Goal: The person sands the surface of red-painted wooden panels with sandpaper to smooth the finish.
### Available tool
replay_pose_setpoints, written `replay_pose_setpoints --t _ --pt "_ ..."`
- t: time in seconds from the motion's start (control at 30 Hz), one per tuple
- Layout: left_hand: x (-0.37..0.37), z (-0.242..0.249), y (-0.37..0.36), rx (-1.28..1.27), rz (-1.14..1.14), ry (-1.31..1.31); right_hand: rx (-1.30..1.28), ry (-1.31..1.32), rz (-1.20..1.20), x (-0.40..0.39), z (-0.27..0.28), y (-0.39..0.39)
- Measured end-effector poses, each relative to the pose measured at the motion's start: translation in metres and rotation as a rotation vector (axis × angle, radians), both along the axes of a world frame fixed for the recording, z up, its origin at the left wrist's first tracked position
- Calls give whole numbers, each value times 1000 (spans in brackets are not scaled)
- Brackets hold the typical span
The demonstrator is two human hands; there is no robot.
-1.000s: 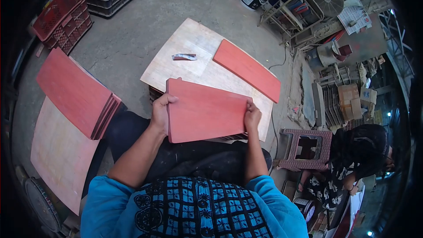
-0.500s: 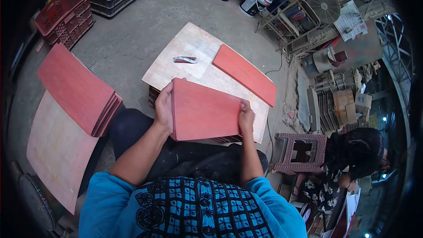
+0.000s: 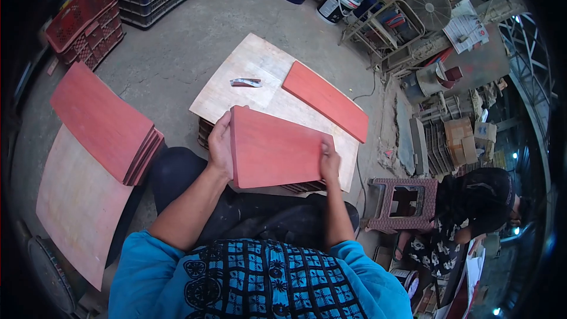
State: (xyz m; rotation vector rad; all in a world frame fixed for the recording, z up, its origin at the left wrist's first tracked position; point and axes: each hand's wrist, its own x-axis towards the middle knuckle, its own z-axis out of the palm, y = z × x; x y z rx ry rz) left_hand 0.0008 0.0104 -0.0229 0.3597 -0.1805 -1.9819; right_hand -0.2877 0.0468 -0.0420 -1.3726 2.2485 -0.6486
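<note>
Probably stiff and fairly light, the red board (image 3: pixel 280 150) is above the pale panel's (image 3: pixel 251 62) near side, best held by opposite edges, left hand (image 3: pixel 220 149) clamped on its left, right hand's (image 3: pixel 331 162) fingers too blurred to tell.

Can read no word, brand or number. Can make out only tiny print and a blurred red mark on papers (image 3: pixel 465 26) beside the round fan (image 3: pixel 426 5), and unreadable label marks on a bucket (image 3: pixel 334 9) left of it.
</note>
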Motion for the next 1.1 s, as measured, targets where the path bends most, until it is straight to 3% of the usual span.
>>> replay_pose_setpoints --t 0.03,0.1,0.2,0.33,0.43,0.53,0.57,0.67,0.77,0.87,0.97,1.1 --pt "-2 -1 1 -4 5 -8 -266 75 197 1 -37 -3" --pt "0 6 2 12 -11 25 -459 5 460 67 -1 10" --pt "3 7 1 37 -12 25 -495 -101 525 59 -6 13" --pt "3 5 3 -19 2 -48 -294 -99 -38 -52 -50 4" --pt "4 8 6 22 -46 -122 -476 70 189 -37 -64 13" --pt "7 3 4 17 -100 -224 -467 -25 141 -37 -60 19" --pt "7 3 4 13 -94 -250 -443 134 88 -46 -56 11" --pt "5 7 5 7 -77 -308 -383 56 -71 -86 -77 -12" --pt "7 7 5 -6 -81 -328 -279 135 -49 -73 -52 2" --pt "9 3 2 -18 -88 -314 -534 167 41 -89 -83 3" --pt "9 8 4 23 -99 -354 -308 143 -55 -97 -73 -20" --pt "9 3 4 11 -70 -393 -507 178 23 -95 -84 -7"
